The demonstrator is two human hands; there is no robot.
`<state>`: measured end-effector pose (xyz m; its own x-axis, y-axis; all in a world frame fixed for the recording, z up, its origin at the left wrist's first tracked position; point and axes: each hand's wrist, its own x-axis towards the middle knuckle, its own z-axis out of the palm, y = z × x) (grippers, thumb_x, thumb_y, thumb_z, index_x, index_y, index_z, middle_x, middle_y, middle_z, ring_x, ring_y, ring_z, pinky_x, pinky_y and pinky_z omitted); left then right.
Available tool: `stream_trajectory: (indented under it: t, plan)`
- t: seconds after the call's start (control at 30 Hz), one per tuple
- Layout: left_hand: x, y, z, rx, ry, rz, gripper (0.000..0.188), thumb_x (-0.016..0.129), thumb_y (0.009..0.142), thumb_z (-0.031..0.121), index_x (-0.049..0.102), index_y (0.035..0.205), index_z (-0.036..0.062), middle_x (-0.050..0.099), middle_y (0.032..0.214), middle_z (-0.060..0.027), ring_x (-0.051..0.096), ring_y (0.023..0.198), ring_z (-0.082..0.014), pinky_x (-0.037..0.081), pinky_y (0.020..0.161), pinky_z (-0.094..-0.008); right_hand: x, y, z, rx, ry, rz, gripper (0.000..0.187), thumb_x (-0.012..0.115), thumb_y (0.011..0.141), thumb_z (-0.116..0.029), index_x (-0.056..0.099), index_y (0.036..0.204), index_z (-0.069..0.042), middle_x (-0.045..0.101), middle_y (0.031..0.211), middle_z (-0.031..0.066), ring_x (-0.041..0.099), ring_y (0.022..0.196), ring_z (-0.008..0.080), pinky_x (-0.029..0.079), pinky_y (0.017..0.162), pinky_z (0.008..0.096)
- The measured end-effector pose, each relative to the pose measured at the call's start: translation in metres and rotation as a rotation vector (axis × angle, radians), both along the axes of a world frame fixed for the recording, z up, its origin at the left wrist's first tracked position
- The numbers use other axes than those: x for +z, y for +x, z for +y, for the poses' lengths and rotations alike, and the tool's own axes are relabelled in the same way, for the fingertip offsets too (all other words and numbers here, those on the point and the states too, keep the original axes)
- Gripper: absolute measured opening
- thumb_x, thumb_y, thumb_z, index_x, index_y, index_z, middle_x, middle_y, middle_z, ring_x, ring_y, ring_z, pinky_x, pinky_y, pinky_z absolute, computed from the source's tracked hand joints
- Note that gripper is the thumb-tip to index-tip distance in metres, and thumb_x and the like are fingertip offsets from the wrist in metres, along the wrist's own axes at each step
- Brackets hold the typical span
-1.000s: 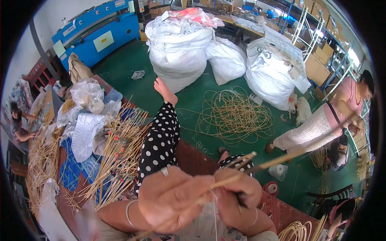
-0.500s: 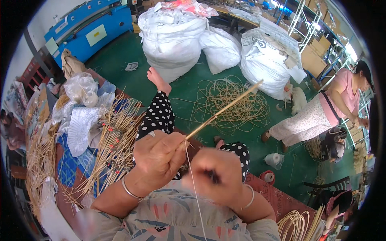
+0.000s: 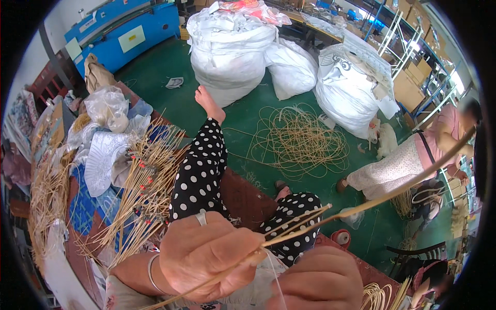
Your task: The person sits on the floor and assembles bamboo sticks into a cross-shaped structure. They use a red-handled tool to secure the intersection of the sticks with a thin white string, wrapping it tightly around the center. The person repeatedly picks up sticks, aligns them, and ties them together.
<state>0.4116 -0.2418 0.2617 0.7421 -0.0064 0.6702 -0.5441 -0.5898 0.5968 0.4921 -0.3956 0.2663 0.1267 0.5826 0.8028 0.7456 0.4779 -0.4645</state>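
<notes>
Tan canes [image 3: 391, 195] pinched by left hand [image 3: 212, 253], long axis rising rightward; white thread [image 3: 273, 267] drops toward right hand [image 3: 321, 281], grip there unclear.

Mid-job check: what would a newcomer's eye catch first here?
First, the left hand, large at the lower middle, pinching pale cane-like strips, the longest reaching up toward the right edge. Next, the bulging white sacks at the top middle and right, and the loose tangle of thin cane on the green floor in front of them.
</notes>
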Motion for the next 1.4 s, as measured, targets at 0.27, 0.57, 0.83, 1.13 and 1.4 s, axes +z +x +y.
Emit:
stream_trajectory:
  t: [0.27,0.57,0.83,1.13,1.4]
  plan:
    - [0.002,-0.001,-0.005,-0.083,-0.072,0.072,0.011,0.056,0.075,0.005,0.056,0.085,0.0000,0.056,0.060,-0.0097,0.052,0.047,-0.0205,0.040,0.043,-0.0281,-0.007,-0.004,-0.005,-0.465,-0.016,-0.196,0.022,0.066,0.066,-0.004,0.053,0.083,-0.002,0.057,0.072,0.0103,0.054,0.053,0.0227,0.043,0.046,0.0297]
    - [-0.017,0.015,0.000,0.085,0.164,-0.068,0.020,0.061,0.069,0.003,0.056,0.089,-0.0006,0.055,0.066,-0.0080,0.050,0.048,-0.0201,0.039,0.042,-0.0280,-0.027,0.008,0.016,-0.533,-0.140,0.007,0.011,0.059,0.063,-0.002,0.054,0.073,-0.004,0.053,0.064,0.0074,0.050,0.053,0.0248,0.041,0.051,0.0312]
    - [-0.060,0.037,0.003,0.245,0.129,-0.084,0.014,0.059,0.073,0.001,0.055,0.086,0.0010,0.053,0.063,-0.0086,0.050,0.050,-0.0221,0.039,0.044,-0.0289,-0.069,0.034,0.035,-0.352,-0.126,0.430,0.009,0.058,0.069,0.003,0.051,0.073,-0.003,0.051,0.061,0.0068,0.048,0.048,0.0152,0.037,0.045,0.0235]
    - [-0.051,0.029,0.011,0.168,-0.149,-0.037,0.018,0.058,0.077,0.002,0.053,0.094,-0.0003,0.054,0.066,-0.0060,0.049,0.050,-0.0145,0.038,0.045,-0.0238,-0.071,0.010,0.007,0.246,-0.495,0.900,0.008,0.059,0.073,-0.001,0.055,0.080,-0.003,0.054,0.071,0.0027,0.050,0.061,0.0102,0.040,0.054,0.0215]
    - [-0.045,0.027,0.010,-0.018,-0.372,0.002,0.028,0.062,0.072,0.001,0.052,0.097,-0.0041,0.053,0.069,-0.0031,0.043,0.050,-0.0040,0.033,0.043,-0.0168,-0.101,-0.005,-0.012,0.502,-0.673,1.464,0.017,0.055,0.079,-0.009,0.054,0.094,0.000,0.056,0.084,0.0050,0.052,0.072,0.0109,0.043,0.065,0.0218]
